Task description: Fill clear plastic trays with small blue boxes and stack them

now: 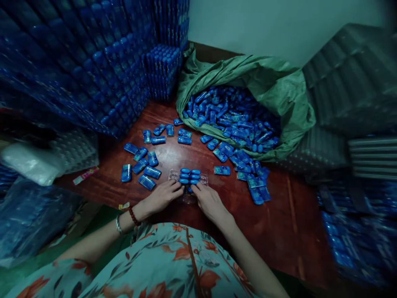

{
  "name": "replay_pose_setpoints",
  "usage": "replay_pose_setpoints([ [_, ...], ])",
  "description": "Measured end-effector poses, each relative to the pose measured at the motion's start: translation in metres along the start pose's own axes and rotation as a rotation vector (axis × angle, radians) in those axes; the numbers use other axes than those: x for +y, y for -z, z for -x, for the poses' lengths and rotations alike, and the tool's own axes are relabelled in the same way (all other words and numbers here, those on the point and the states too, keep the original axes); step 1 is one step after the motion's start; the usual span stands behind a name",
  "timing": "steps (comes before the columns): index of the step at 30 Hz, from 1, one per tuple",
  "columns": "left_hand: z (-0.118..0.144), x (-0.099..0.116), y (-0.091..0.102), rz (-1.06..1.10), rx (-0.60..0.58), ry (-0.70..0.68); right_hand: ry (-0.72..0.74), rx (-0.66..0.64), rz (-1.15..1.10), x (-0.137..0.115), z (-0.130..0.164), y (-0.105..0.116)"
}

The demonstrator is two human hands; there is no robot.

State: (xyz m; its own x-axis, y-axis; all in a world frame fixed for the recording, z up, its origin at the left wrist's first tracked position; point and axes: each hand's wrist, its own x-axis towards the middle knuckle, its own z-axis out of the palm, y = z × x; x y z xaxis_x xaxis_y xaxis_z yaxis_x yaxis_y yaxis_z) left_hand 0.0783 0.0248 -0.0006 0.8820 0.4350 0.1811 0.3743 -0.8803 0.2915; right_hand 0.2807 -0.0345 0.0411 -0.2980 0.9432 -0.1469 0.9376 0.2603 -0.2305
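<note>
Head view: left hand (163,194) and right hand (208,198), fingers curled, pinch clear tray (187,179) of blue capsules (189,175) on bench (279,215). Tray looks thin, flexible, light; grip edges.

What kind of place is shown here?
Probably a small packing workshop: a green sack full of blue items, stacked filled trays behind, and hands at a clear tray on a wooden table.

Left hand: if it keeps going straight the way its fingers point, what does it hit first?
Probably the blue pieces seated in the clear plastic tray: the left hand points up and right, its fingertips at the tray's near edge. Depth is hard to judge.
</note>
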Motion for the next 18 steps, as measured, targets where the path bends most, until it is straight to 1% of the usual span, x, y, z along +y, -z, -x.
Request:
replay_pose_setpoints([
  [2,-0.007,-0.001,0.005,-0.021,-0.056,-0.033,0.01,0.01,0.018,0.002,-0.003,-0.002],
  [4,-0.015,-0.002,0.008,-0.031,-0.086,-0.033,0.0,0.061,0.03,0.005,-0.004,-0.009],
  [7,-0.024,-0.009,0.014,-0.014,-0.104,-0.006,-0.038,0.152,0.01,0.008,-0.004,-0.023],
  [10,-0.027,-0.019,0.021,0.104,-0.081,0.044,-0.077,0.198,-0.055,0.007,-0.005,-0.028],
  [12,-0.027,-0.023,0.024,0.183,-0.032,0.104,-0.094,0.179,-0.079,0.004,-0.008,-0.025],
  [14,-0.026,-0.021,0.023,0.172,-0.004,0.16,-0.096,0.138,-0.076,0.001,-0.012,-0.02],
  [16,-0.026,-0.014,0.019,0.087,-0.032,0.173,-0.088,0.1,-0.056,0.0,-0.016,-0.014],
  [18,-0.029,-0.004,0.014,0.004,-0.094,0.153,-0.076,0.07,-0.04,0.0,-0.019,-0.01],
])
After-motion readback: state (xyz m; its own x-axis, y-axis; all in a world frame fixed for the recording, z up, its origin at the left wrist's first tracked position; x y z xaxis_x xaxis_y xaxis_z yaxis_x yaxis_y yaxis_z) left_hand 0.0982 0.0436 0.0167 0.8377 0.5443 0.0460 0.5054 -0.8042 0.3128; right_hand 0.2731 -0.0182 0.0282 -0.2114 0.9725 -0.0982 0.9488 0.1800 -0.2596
